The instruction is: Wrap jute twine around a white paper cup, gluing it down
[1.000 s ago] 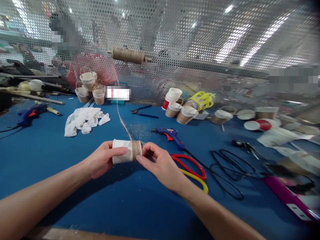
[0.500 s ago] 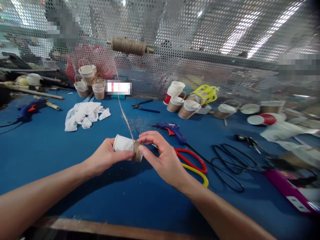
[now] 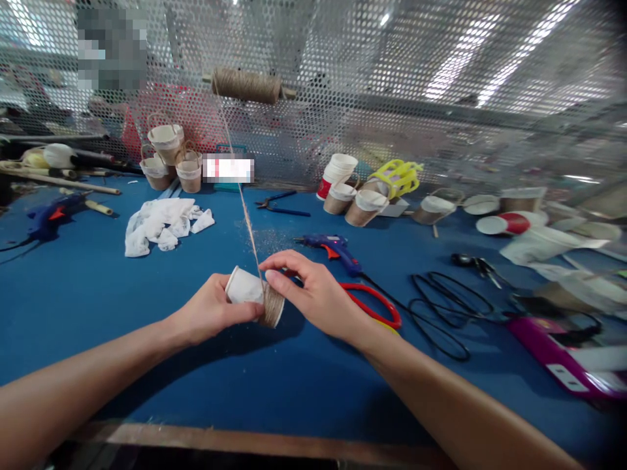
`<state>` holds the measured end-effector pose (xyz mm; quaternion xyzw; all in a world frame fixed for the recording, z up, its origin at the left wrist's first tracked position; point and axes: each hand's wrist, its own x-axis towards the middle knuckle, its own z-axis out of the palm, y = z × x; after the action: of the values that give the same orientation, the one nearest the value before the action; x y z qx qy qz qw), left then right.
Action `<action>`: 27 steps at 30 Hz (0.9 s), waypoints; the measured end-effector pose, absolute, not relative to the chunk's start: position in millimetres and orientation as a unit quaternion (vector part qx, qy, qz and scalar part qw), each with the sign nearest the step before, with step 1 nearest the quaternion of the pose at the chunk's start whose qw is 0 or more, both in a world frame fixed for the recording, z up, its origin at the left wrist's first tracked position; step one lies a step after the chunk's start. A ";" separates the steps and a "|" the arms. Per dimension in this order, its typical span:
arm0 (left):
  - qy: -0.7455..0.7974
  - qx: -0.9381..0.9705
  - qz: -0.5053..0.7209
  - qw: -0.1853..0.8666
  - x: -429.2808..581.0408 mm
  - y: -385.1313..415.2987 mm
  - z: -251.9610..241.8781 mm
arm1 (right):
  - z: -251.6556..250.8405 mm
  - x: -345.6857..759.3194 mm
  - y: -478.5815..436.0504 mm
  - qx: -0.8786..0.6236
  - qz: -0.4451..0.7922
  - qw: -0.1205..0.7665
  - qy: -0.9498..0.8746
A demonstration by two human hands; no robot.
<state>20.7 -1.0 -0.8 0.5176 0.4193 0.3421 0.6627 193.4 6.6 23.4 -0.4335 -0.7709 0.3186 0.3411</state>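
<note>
My left hand [image 3: 208, 312] grips a white paper cup [image 3: 245, 287] lying on its side above the table, thumb along its wall and mouth toward the left. Brown twine is wound in a band [image 3: 273, 305] around the cup's base end. From there a taut strand of twine [image 3: 247, 219] climbs to the spool [image 3: 247, 85] on a rod at the mesh panel. My right hand [image 3: 306, 287] is at the top of the band, thumb and forefinger closed about the strand where it meets the cup. Its other fingers are partly hidden.
Right of my hands lie a blue glue gun [image 3: 336, 249], red-handled scissors [image 3: 375, 303] partly behind my forearm, and a coiled black cable [image 3: 443, 313]. Crumpled white material [image 3: 159, 225], pliers [image 3: 281, 205] and several twine-wrapped cups [image 3: 189, 175] stand or lie farther back.
The cup has tilted more, its twine-wound end dropping slightly. My right fingers have shifted left and up along the band to the strand. The view has moved slightly.
</note>
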 end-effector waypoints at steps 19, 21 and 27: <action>0.310 0.628 0.228 0.676 27.9 -19.4 2.9 | 88.9 136.5 120.8 -0.395 0.434 0.404 -0.701; 0.310 0.608 0.225 0.695 27.7 -18.8 4.0 | 75.8 144.5 107.9 -0.410 0.372 0.317 -0.770; 0.244 0.515 0.181 0.801 24.3 -20.3 9.6 | 19.6 169.0 51.2 -0.351 0.403 0.074 -0.842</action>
<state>24.3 -20.3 9.6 0.5154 0.2444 0.1806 0.8012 169.0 51.2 19.6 -0.3510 -0.8419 0.4032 0.0741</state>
